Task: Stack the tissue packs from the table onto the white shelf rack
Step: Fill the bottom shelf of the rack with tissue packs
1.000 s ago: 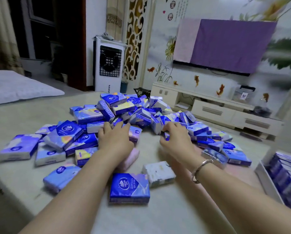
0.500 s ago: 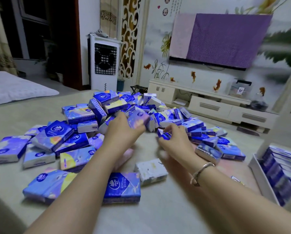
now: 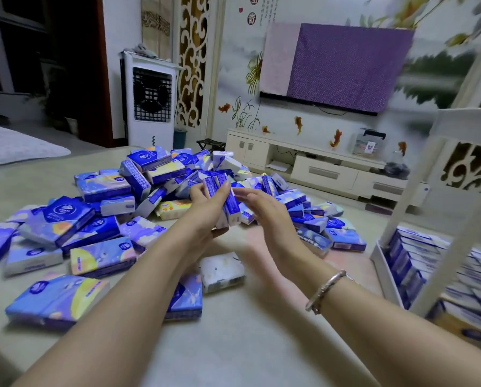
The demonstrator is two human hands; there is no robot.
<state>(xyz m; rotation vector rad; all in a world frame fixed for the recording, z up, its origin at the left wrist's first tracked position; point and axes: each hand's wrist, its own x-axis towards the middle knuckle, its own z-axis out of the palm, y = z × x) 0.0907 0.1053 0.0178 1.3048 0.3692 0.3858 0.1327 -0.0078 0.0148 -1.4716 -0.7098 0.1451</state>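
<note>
Blue tissue packs point(image 3: 219, 202) stand upright in the grip of the left hand point(image 3: 205, 210) above the heaped table point(image 3: 233, 339); the right hand point(image 3: 264, 208), fingers relaxed, holds nothing beside them, near the white shelf rack point(image 3: 384, 269)

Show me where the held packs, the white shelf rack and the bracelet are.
held packs point(image 3: 228, 203): head view, blue face of the front pack.
white shelf rack point(image 3: 380, 263): head view, lower tray's left wall.
bracelet point(image 3: 324, 291): head view, middle of the band.
</note>
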